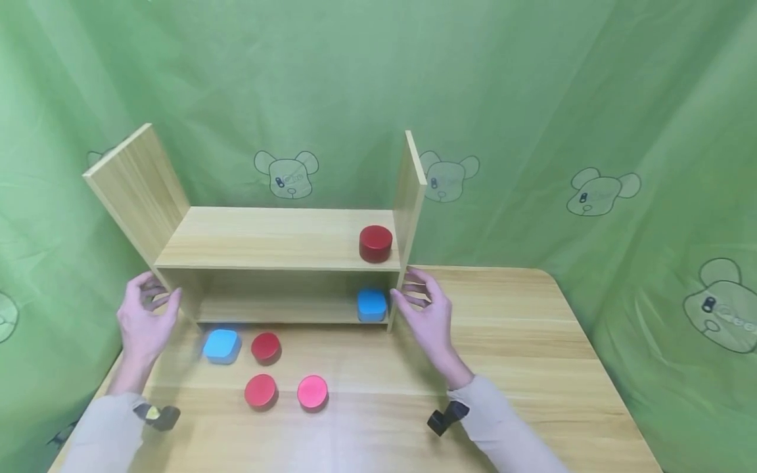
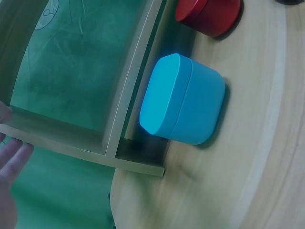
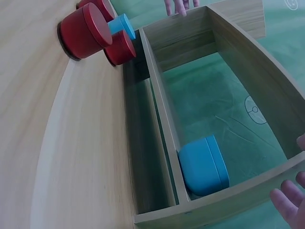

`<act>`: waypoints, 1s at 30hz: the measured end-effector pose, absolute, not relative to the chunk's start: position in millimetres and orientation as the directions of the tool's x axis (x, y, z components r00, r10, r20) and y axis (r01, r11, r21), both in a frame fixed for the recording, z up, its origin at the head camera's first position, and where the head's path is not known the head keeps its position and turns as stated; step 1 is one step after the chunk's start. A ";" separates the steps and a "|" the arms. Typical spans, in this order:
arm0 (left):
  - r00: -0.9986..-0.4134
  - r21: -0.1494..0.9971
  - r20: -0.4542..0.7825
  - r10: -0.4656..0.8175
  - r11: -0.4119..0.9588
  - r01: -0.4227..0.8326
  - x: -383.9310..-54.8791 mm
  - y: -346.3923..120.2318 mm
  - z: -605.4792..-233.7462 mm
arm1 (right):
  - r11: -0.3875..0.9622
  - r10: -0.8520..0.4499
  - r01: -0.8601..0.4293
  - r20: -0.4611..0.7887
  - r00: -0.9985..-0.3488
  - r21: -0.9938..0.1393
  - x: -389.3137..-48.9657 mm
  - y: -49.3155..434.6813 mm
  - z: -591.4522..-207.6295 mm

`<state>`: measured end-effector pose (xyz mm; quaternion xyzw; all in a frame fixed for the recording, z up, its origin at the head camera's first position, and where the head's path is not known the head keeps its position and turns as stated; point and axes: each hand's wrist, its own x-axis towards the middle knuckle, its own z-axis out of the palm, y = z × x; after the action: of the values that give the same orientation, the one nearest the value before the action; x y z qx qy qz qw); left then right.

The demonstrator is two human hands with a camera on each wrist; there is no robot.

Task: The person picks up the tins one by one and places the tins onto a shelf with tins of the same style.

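Observation:
A light wooden shelf [image 1: 278, 238] with two boards and tall side panels stands at the back of the table. My left hand [image 1: 146, 318] is at its left side panel, thumb on the inner side and fingers outside. The right hand [image 1: 427, 315] grips the right side panel likewise, thumb in front and fingers along the outside. On the upper board, at the right, sits a dark red round tin [image 1: 375, 244]. A blue rounded-square tin [image 1: 371, 305] stands beneath it on the lower board, also seen as the blue tin [image 3: 204, 166] in the right wrist view.
Before the shelf, on the wooden table [image 1: 503, 368], stand a blue tin [image 1: 222, 346], two red round tins, one behind [image 1: 266, 348] and one nearer [image 1: 261, 392], and a pink-red round tin [image 1: 312, 393]. A green curtain [image 1: 503, 98] hangs behind the table.

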<state>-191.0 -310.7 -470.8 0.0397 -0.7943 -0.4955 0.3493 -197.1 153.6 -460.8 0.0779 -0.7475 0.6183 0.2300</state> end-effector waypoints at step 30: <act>-0.777 0.805 0.503 -0.378 0.531 0.263 -195.4 -312.5 -470.9 | 0.317 0.205 -0.452 0.526 -0.826 -0.834 -208.5 145.7 -463.4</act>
<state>-195.4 -312.5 -470.9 0.0353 -0.8095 -0.4830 0.3319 -208.5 145.7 -463.4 0.0814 -0.7602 0.5788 0.2837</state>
